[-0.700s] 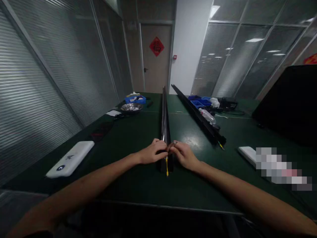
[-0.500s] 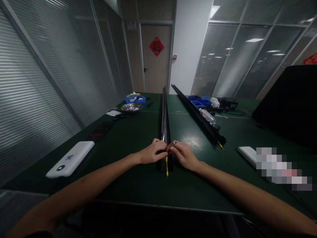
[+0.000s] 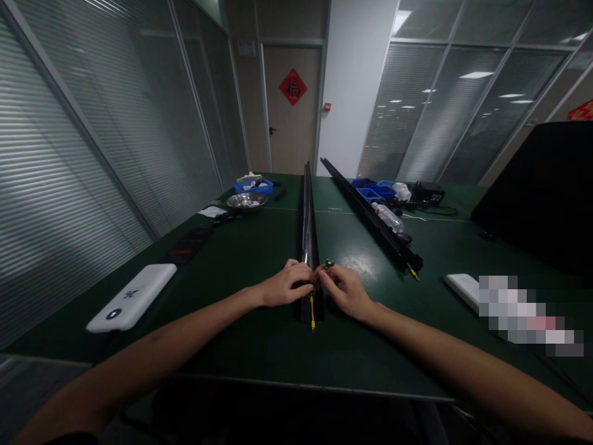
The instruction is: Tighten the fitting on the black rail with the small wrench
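Note:
A long black rail (image 3: 309,232) lies lengthwise before me, its near end between my hands. My left hand (image 3: 288,285) is closed over the rail's left side near that end, fingertips and thumb on it. Beside it on the right, my right hand (image 3: 346,290) is pinched, thumb and forefinger together at the rail's edge. A small shiny metal piece (image 3: 329,263) sticks up from the right fingers; its exact kind is too small to make out. From under the fingertips a short yellow wire (image 3: 312,314) with a metal end hangs toward me.
A second black rail (image 3: 370,213) lies slanting on the right, by a plastic bottle (image 3: 388,217) and blue bins (image 3: 369,194). To the left are a white case (image 3: 134,296), a dark flat pad (image 3: 189,245), a metal bowl (image 3: 247,201) and a blue tray (image 3: 253,187).
The shiny metal piece at my right fingers has turned and risen slightly, and those fingers have shifted a little. My left hand and the rail stay in place.

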The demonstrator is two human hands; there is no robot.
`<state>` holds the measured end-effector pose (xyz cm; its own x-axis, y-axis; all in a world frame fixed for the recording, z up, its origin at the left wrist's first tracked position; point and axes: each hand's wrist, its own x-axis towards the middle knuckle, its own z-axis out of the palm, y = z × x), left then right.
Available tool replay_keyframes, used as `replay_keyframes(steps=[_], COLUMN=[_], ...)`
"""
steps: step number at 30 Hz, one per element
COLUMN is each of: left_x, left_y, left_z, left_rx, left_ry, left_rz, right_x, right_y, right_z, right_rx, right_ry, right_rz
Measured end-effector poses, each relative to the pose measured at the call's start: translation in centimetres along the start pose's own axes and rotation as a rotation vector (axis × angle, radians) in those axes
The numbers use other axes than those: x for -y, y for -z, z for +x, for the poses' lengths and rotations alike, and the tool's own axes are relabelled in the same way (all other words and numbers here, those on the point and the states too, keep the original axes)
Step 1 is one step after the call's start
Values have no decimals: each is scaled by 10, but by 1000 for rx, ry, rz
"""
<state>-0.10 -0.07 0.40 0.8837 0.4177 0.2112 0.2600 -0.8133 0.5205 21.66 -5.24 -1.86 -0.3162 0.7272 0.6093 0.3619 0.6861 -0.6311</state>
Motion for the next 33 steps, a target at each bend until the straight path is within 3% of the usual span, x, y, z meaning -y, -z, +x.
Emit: replay_keyframes(steps=[33], left_x=[1], left_y=[-1], left_z=[0], left_rx=[-3], left_ry=[20], left_rz=[-25], right_x=[1], right_y=[1], right_z=[2], right_rx=[65], right_ry=[-11], right_rz=[-21])
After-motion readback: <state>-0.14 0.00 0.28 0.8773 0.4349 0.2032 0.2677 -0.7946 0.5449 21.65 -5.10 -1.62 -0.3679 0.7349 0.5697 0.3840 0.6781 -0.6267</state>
